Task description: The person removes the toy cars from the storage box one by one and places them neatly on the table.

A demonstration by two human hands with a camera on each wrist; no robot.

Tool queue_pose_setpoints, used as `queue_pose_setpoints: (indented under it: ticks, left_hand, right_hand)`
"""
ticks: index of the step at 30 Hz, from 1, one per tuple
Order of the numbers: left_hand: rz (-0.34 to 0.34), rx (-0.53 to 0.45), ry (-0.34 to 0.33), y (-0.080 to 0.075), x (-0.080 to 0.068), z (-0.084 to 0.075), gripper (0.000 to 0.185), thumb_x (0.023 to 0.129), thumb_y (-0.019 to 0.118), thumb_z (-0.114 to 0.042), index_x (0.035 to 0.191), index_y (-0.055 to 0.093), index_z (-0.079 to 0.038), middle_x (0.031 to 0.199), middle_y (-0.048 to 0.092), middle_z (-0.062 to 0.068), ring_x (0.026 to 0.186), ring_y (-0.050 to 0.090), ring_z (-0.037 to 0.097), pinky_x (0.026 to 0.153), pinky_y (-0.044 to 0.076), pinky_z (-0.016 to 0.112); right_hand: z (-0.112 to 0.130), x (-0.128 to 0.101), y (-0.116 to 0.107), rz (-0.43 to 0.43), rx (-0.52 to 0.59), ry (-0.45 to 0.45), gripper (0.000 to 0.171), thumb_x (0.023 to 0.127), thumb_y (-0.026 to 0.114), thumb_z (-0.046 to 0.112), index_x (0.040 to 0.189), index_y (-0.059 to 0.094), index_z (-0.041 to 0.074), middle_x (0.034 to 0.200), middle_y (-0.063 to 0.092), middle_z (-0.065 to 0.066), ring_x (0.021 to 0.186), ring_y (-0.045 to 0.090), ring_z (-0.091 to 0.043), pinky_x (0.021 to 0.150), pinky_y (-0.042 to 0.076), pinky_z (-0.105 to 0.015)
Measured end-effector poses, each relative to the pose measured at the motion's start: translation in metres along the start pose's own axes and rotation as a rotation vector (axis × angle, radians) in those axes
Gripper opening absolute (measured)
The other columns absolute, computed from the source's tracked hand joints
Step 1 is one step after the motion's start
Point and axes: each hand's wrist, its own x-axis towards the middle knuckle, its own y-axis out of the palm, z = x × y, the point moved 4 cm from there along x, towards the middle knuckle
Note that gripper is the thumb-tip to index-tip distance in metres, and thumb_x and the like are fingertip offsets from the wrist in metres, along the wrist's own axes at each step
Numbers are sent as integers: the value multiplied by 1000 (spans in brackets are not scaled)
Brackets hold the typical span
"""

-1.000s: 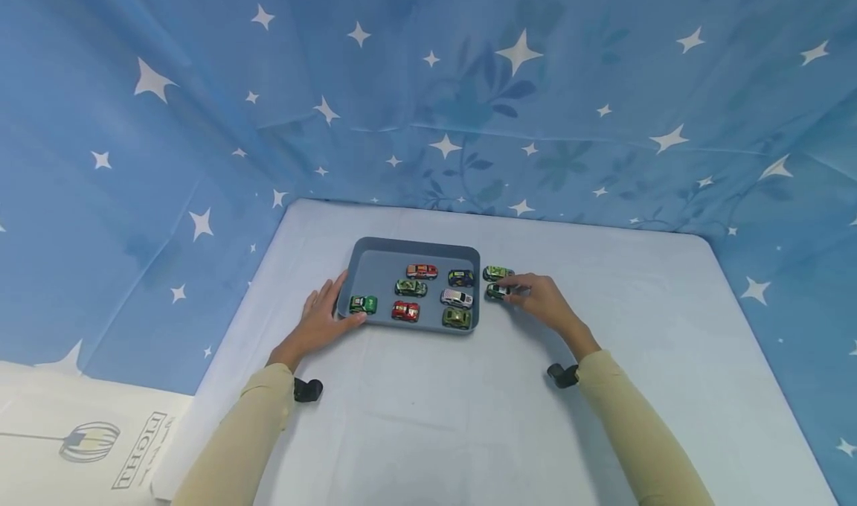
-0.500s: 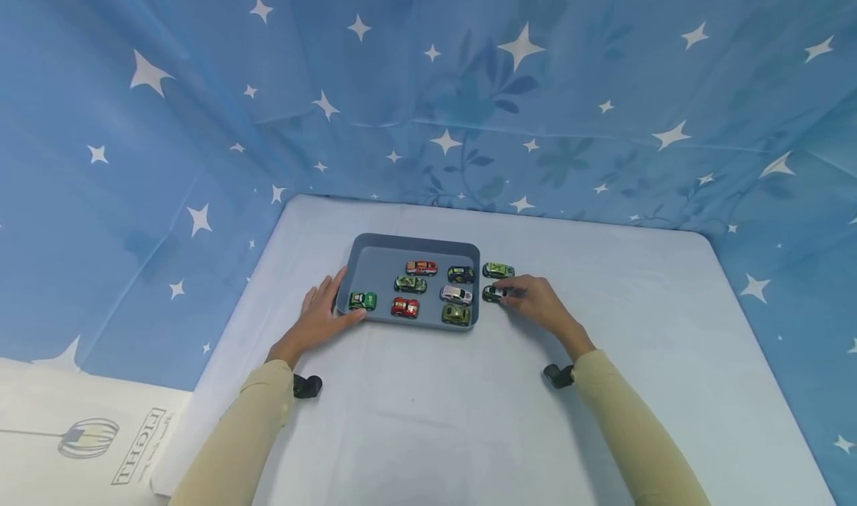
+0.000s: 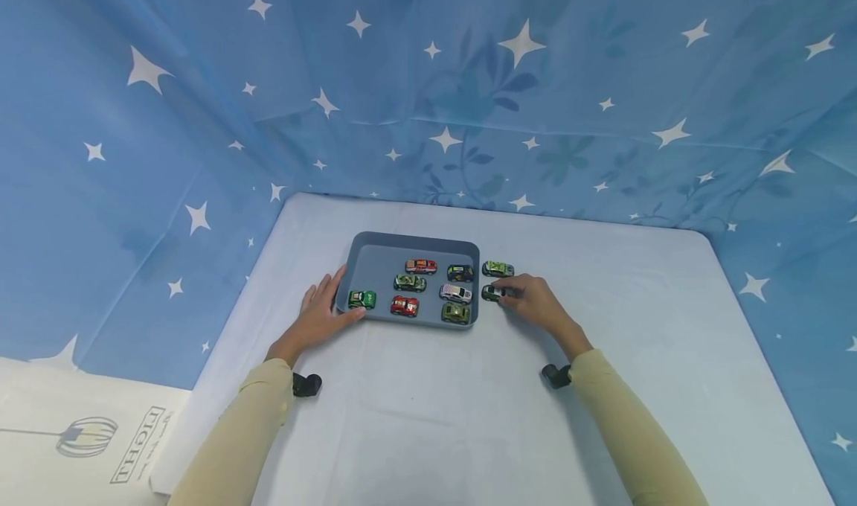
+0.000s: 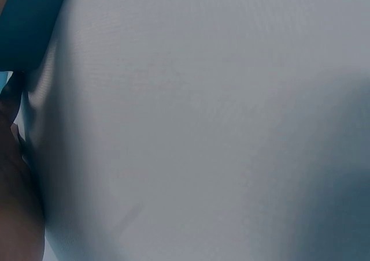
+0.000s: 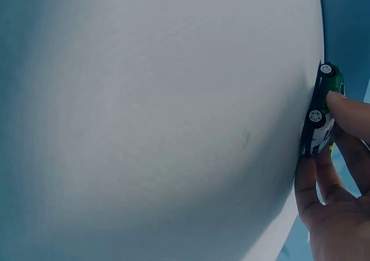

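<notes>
My left hand (image 3: 316, 321) rests with its fingers straight along the left side of a grey-blue tray (image 3: 375, 262), its thumb on the front rim near a green toy car (image 3: 362, 300). Just off the tray's right side, my right hand (image 3: 541, 309) pinches a dark green and white toy car (image 3: 491, 293) standing on the table. In the right wrist view the thumb presses that car's side, and other fingers are at its end. Behind it, in line, stands a light green toy car (image 3: 498, 268). The left wrist view catches only the hand's edge and a tray corner (image 4: 29, 30).
Inside the tray stand several more toy cars, among them a red one (image 3: 405, 306), an orange one (image 3: 420, 266), and a white one (image 3: 456, 293). A white cloth (image 3: 415, 417) covers the table. Blue starry curtains (image 3: 428, 89) hang behind it and at both sides.
My right hand has slid the dark green and white car slightly left, closer to the tray. The light green car now shows fully. My left hand keeps its place.
</notes>
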Motion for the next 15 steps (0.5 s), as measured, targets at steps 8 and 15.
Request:
queue_pose_setpoints:
  ticks: [8, 15]
  left_hand:
    - [0, 16, 5, -1, 1, 2, 110, 96, 71, -60, 175, 4, -24, 177, 6, 22, 163, -5, 42, 127, -11, 60]
    - [-11, 11, 2, 1, 0, 3, 112, 95, 70, -66, 175, 4, -25, 177, 5, 24, 162, -6, 43, 126, -9, 64]
  right_hand:
    - [2, 0, 1, 2, 16, 18, 34, 94, 79, 2, 128, 77, 0, 123, 73, -24, 119, 66, -44, 104, 52, -61]
    - [0, -1, 0, -20, 12, 41, 37, 95, 80, 7, 131, 76, 2, 125, 73, -23, 113, 68, -41, 100, 54, -61]
